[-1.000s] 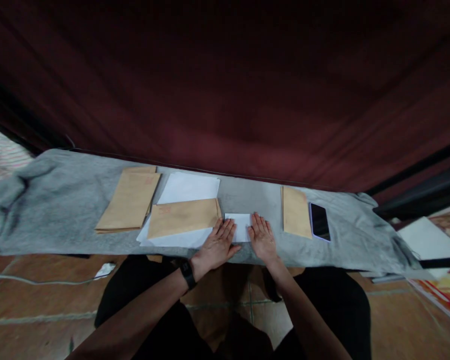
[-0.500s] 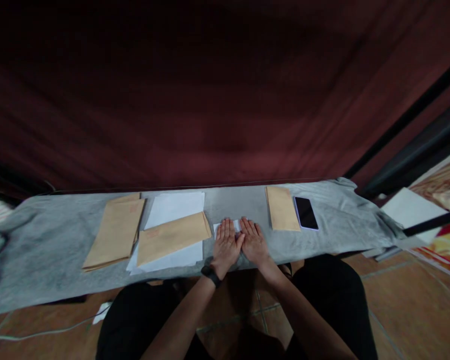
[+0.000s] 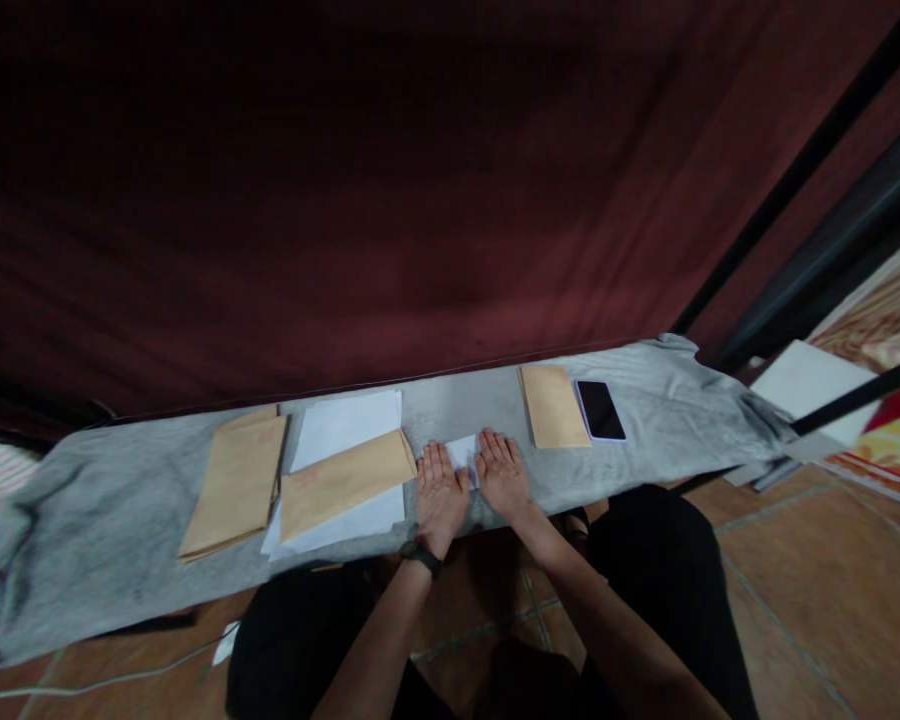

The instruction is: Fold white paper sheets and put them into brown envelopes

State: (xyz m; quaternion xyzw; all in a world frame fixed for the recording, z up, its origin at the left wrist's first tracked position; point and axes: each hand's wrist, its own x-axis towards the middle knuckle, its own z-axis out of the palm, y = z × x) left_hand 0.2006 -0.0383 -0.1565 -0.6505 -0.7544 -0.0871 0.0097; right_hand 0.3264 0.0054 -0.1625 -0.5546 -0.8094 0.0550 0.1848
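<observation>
A small white piece of paper (image 3: 463, 455), apparently folded, lies on the grey cloth in front of me. My left hand (image 3: 441, 495) is flat over its left part, fingers stretched forward, with a dark band on the wrist. Over its right end rests my right hand (image 3: 503, 473), also flat and palm down. Part of the paper is hidden under both hands. Just left of my left hand, a brown envelope (image 3: 345, 482) lies slantwise across several white sheets (image 3: 349, 425).
Brown envelopes (image 3: 236, 480) are stacked at the left. To the right lie another brown envelope (image 3: 556, 408) and a phone (image 3: 601, 411) with a dark screen. Grey cloth (image 3: 120, 520) covers the long narrow surface. A dark red panel (image 3: 420, 250) rises behind it.
My hands have moved apart, my left hand to the left, so more of the white paper shows between them. The camera view has tilted slightly.
</observation>
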